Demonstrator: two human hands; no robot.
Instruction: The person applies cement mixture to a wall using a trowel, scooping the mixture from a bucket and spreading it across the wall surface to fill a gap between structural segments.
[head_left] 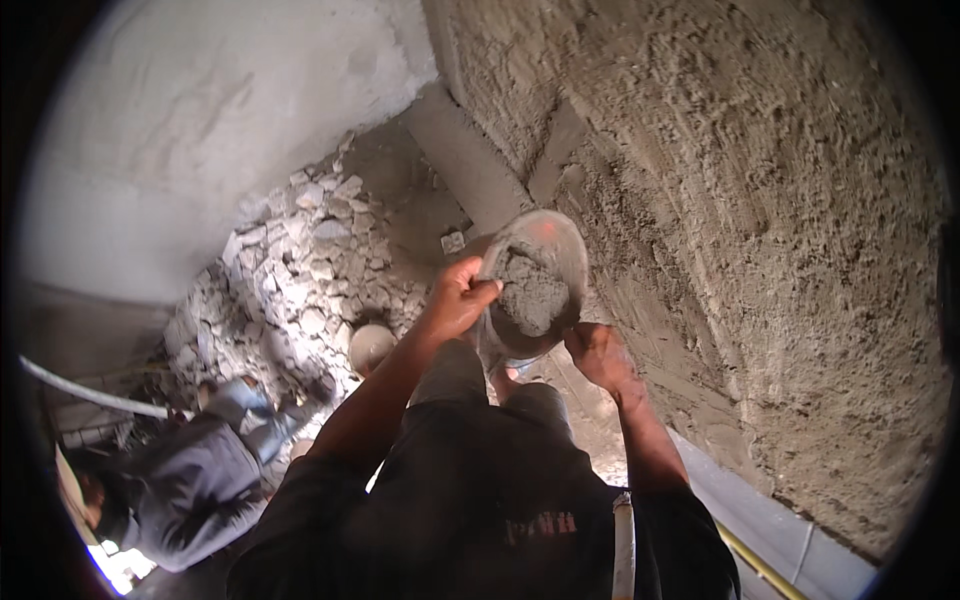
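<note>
Between my hands is a round, dusty pan with a raised rim, and a heap of wet grey mortar lies in it. My left hand grips the rim on the left, thumb over the edge. On the lower right of the rim, my right hand is closed round the edge, its fingers partly hidden. The pan is held in front of my legs, beside a wall with rough wet plaster.
Broken rubble covers the floor at left, with a small round bowl at its edge. A smooth grey wall rises behind. Another person in dark clothes bends at lower left near a pale hose. A yellow pipe runs at lower right.
</note>
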